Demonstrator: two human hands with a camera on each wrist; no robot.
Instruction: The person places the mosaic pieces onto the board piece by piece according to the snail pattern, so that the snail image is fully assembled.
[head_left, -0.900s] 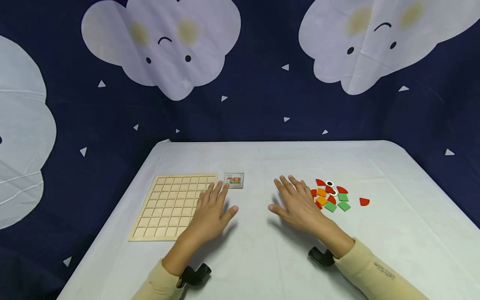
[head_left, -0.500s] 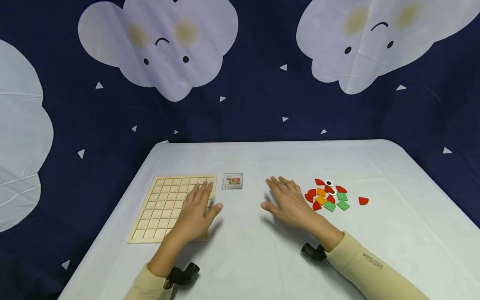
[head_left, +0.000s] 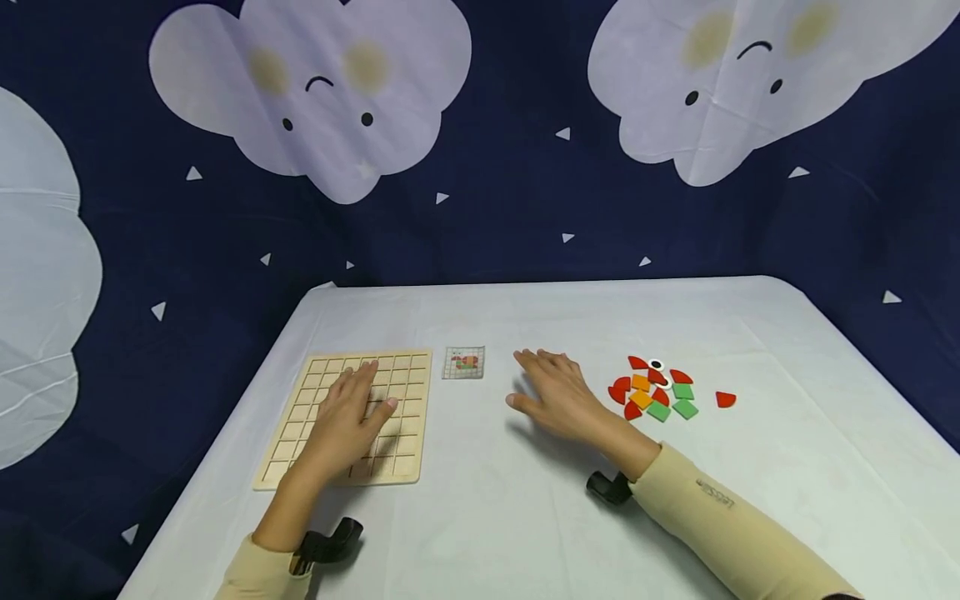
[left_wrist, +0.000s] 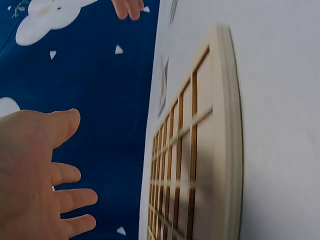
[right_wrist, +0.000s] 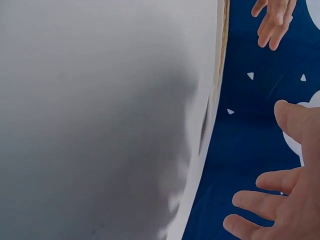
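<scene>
Fingers extended and apart from the wood, my left hand (head_left: 340, 429) hovers over a pale wooden grid board (head_left: 397, 454). The left wrist view shows the gap between that hand (left_wrist: 35, 185) and the board (left_wrist: 220, 135). My right hand (head_left: 561, 398) is held above the bare cloth, fingers spread, holding nothing. To its right lies a loose group of flat pieces: red quarter-rounds (head_left: 681, 377), orange squares (head_left: 641, 399), green squares (head_left: 686, 409) and white rings with black centres (head_left: 656, 365). Between the hands, farther back, sits a small picture card (head_left: 463, 363).
A white cloth (head_left: 480, 517) covers the table. One red piece (head_left: 725, 400) lies apart, right of the group. Behind the table hangs a dark blue curtain (head_left: 510, 233) with clouds. Each wrist wears a black camera mount (head_left: 330, 542).
My left hand has moved left, from the board's right edge to over its middle. My right hand has shifted left, away from the coloured pieces. Board, card and pieces stay put.
</scene>
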